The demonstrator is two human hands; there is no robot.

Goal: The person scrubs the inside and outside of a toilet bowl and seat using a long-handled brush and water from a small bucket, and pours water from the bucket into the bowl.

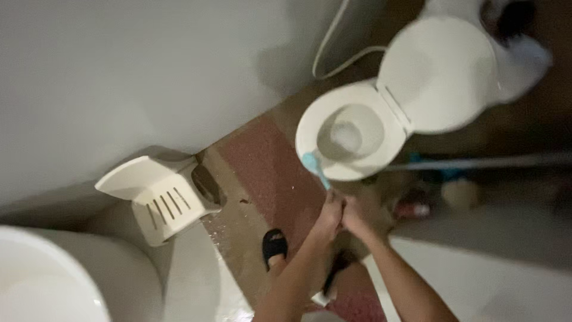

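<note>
- Blue brush (314, 169), seemingly a toilet brush, lies with its head on the near rim of the toilet bowl (350, 132), at the bowl's left front edge; its handle runs down and right into the hands.
- Left hand (330, 216) and right hand (356, 216) meet on the handle, pressed side by side and both curled round it in a closed grip; the handle itself is mostly hidden inside the fists.
- Seat and lid (438, 71) stand raised, so the bowl is open to the brush.
- Inside the bowl there is pale water or foam at the bottom; the picture is too blurred to tell whether the walls are scrubbed or dirty.
- Judging by where the brush sits, the rim is what is being worked on now, and only its near left part; I cannot tell how much of the rest of the rim or the inside is finished.
- Floor (262, 179) between bowl and wall looks wet, with drops and a shine near the foot.
- One foot in a black slipper (274, 245) stands below the bowl, just left of the arms.
- White plastic chair (159, 197) sits against the wall at left, well apart from the hands, with a large white basin (42, 280) in the lower left corner.
- White hose (333, 48) loops along the wall behind the bowl, untouched.
</note>
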